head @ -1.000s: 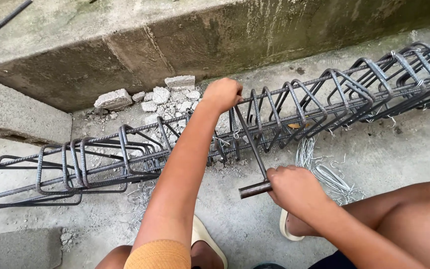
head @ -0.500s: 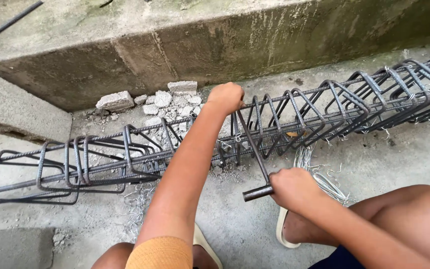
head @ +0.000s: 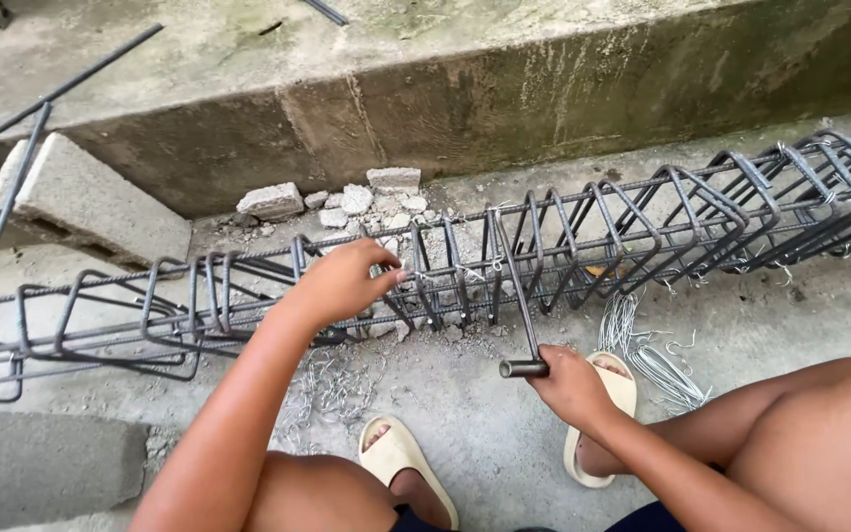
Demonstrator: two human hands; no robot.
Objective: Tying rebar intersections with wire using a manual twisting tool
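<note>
Head view: left hand (head: 339, 283) pinches a stirrup on the long dark steel rebar cage (head: 583, 232) lying across mid-frame on the concrete floor (head: 485, 433). Right hand (head: 571, 386), lower centre, fist closed round the metal tie-hook tool (head: 521, 315), its tip in the cage.

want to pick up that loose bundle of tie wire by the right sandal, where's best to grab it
Take the tie wire bundle at its bunched upper stretch, just below the rebar cage, where the strands run close and parallel. Come from above with fingers across the strands. Lower down they fan out into loose hooked ends near the sandal, which would likely snag or slip free. The right hand is nearest but grips a hooked tool.
</note>
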